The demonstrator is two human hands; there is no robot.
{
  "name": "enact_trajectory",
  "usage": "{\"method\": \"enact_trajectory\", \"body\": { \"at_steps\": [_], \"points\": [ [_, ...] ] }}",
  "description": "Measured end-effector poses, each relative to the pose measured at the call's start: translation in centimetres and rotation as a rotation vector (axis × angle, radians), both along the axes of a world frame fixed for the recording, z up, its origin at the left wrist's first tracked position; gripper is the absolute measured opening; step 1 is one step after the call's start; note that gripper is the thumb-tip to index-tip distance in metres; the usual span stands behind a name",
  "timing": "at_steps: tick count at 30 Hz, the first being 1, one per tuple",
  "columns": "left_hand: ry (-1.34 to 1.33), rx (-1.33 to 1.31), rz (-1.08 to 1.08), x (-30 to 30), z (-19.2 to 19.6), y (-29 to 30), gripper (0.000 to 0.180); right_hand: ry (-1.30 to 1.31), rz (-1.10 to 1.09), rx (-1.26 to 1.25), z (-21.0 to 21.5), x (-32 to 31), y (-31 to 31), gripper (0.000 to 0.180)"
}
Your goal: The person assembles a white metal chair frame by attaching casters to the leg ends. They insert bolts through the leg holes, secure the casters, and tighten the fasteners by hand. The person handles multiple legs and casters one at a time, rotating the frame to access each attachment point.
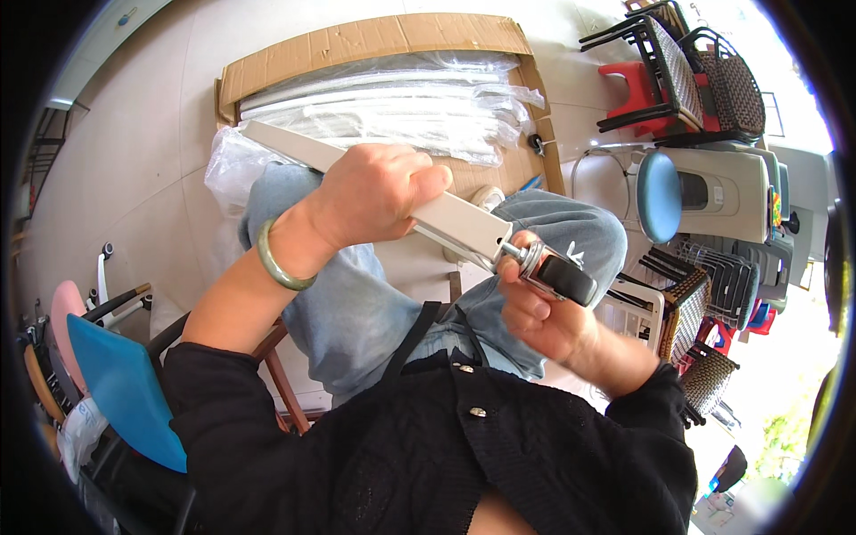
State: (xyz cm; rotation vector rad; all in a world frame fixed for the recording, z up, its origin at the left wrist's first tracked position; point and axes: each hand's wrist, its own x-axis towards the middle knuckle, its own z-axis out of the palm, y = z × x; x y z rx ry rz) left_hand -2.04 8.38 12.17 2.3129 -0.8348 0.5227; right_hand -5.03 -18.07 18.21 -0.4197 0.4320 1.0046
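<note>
A long white rectangular metal tube point(464, 221) lies slantwise across my lap, its far end toward the left above my knee. My left hand point(385, 192) is wrapped round its middle. At the near right end, a caster wheel point(563, 278) with a black tread and a metal stem sits against the tube's end. My right hand point(539, 312) has its thumb and fingers closed on the caster, close to the stem. Whether the stem is fully inside the tube end, I cannot tell; a small gap of metal shows between them.
An open cardboard box point(374, 40) ahead on the floor holds plastic-wrapped white tubes point(383, 107). Another small black caster point(536, 143) lies at its right side. Stacked chairs point(664, 76) and a blue round stool seat point(659, 198) stand to the right. A blue chair point(125, 383) is at my left.
</note>
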Motion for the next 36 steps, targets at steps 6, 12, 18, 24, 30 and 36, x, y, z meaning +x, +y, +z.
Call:
{"method": "enact_trajectory", "body": {
  "at_steps": [6, 12, 18, 24, 30, 36],
  "points": [
    [0.011, 0.015, -0.004, -0.1, -0.1, 0.1, 0.026, -0.158, -0.106, -0.051, -0.6, -1.6, 0.8, 0.039],
    [-0.021, -0.015, -0.034, -0.2, -0.6, -0.3, 0.028, -0.771, 0.023, -0.454, -0.6, 0.0, -0.4, 0.040],
    [-0.020, 0.000, -0.047, -0.3, -0.9, -0.3, 0.028, -1.298, 0.235, -0.607, 0.9, 1.1, -0.8, 0.037],
    [-0.033, -0.006, -0.021, -0.3, -1.3, -0.3, 0.028, -1.511, 0.422, -0.592, 0.4, 4.2, -1.6, 0.028],
    [-0.039, -0.033, -0.032, 0.0, -1.1, -0.5, 0.026, -0.744, 0.087, -0.223, -1.8, 1.0, -1.2, 0.031],
    [-0.022, -0.014, -0.017, -0.2, -1.0, -0.3, 0.024, -0.133, -0.126, -0.153, 0.7, -2.5, 1.2, 0.034]
  ]
}}
